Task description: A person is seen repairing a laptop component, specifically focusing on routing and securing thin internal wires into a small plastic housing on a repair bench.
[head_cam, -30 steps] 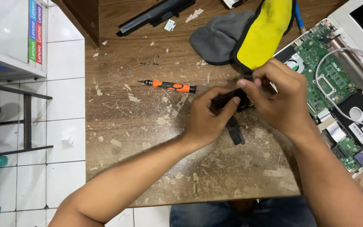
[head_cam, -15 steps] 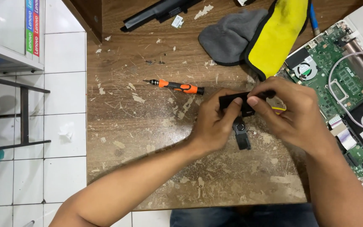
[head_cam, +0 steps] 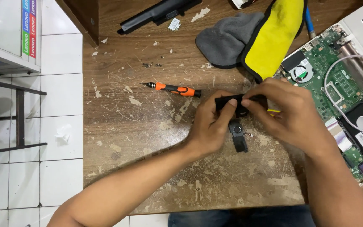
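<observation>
Both hands meet over the middle of the counter [head_cam: 148,168]: the left hand [head_cam: 210,126] comes in from the lower left with the forearm laid across the worn wood, its fingers curled and pinched on the left end of a small black part [head_cam: 237,133], while the right hand [head_cam: 286,111] arches over from the right, fingertips closed on the part's upper bar. The part is held just above the counter, its lower leg with a round opening hanging down between the two hands; whether that leg touches the wood cannot be told. As for progress, the opened laptop [head_cam: 337,84] at the right edge lies with its green board, fan and white cable bare, so the cover is judged already off and the piece in hand looks taken out of it; nothing shows it refitted. The grey and yellow cloth [head_cam: 248,38] lies at the top, near the laptop, and a long black battery bar [head_cam: 156,14] rests beyond it. The orange-handled screwdriver [head_cam: 171,88] lies just left of the hands, untouched. Tiny screws [head_cam: 150,64] sit near the upper counter.
</observation>
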